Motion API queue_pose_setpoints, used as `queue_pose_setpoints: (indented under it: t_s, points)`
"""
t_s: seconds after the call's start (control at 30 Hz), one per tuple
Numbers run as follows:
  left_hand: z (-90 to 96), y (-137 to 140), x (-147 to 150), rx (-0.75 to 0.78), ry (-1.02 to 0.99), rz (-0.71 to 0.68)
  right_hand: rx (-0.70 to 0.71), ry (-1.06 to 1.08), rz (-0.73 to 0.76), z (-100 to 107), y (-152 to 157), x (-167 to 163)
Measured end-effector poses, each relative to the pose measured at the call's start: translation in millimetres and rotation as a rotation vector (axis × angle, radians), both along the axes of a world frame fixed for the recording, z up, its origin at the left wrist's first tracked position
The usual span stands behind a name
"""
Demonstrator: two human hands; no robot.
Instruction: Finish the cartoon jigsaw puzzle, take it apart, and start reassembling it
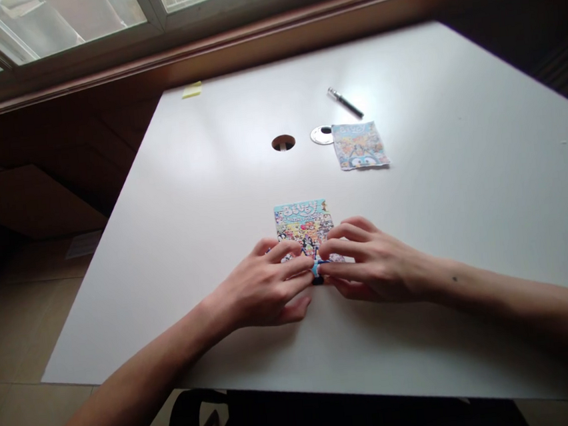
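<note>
A colourful printed paper piece (pixel 301 221) with "Bluey" lettering on a light blue band lies in front of me on the white table. My left hand (pixel 275 281) rests on its lower left part with the fingers stretched, the thumb apart below on the table. Over its lower right part, my right hand (pixel 363 259) has its fingers bent and spread, fingertips pressing down. The fingertips of both hands nearly meet at the blue and dark bottom edge. Much of the lower half is hidden under the fingers, and I cannot tell whether it is folded there.
Farther back lies a second, wrinkled "Bluey" sheet (pixel 361 146), partly over a round silver disc (pixel 321 136). A black pen (pixel 346 102) is behind it. The white table (pixel 202 201) has a round cable hole (pixel 283 143) and a yellow strip (pixel 192 90) at its far edge.
</note>
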State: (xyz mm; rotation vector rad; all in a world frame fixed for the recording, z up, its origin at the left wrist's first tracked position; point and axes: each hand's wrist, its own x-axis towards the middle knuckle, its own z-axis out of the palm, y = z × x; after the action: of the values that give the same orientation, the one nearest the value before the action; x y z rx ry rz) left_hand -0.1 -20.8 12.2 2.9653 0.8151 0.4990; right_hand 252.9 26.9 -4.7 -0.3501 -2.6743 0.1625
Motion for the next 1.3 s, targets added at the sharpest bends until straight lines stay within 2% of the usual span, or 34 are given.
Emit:
queue_pose_setpoints:
  t_s: [0.37, 0.53, 0.67, 0.77, 0.87, 0.93, 1.03, 1.17, 1.3]
  points:
    - [0.2, 1, 2, -0.036, -0.033, 0.033, 0.123, -0.07, 0.014, 4, -4, 1]
    - [-1.1, -8, 10, 0.016, 0.021, 0.055, 0.116, -0.086, 0.021, 4, -3, 2]
    - [-7.0, -10, 14, 0.018, -0.018, 0.082, 0.085, -0.08, 0.023, 0, -1, 2]
    - [-6.7, 1, 3, -0.007, -0.094, 0.097, 0.046, -0.079, 0.016, -3, -1, 2]
    - [1.0, 17, -24, -0.053, -0.166, 0.239, 0.001, -0.08, 0.002, -4, -1, 1]
    - [6.6, 26, -42, -0.071, -0.123, 0.312, -0.019, -0.078, -0.004, -3, -1, 1]
    - [9.7, 33, -57, -0.125, -0.018, 0.294, -0.034, -0.068, -0.011, -4, -2, 2]
    - [5.5, 33, -58, -0.196, 0.003, 0.248, -0.076, -0.031, -0.016, -6, 0, 4]
    - [1.7, 33, -58, -0.212, -0.019, 0.244, -0.164, 0.137, -0.174, -9, 7, 5]
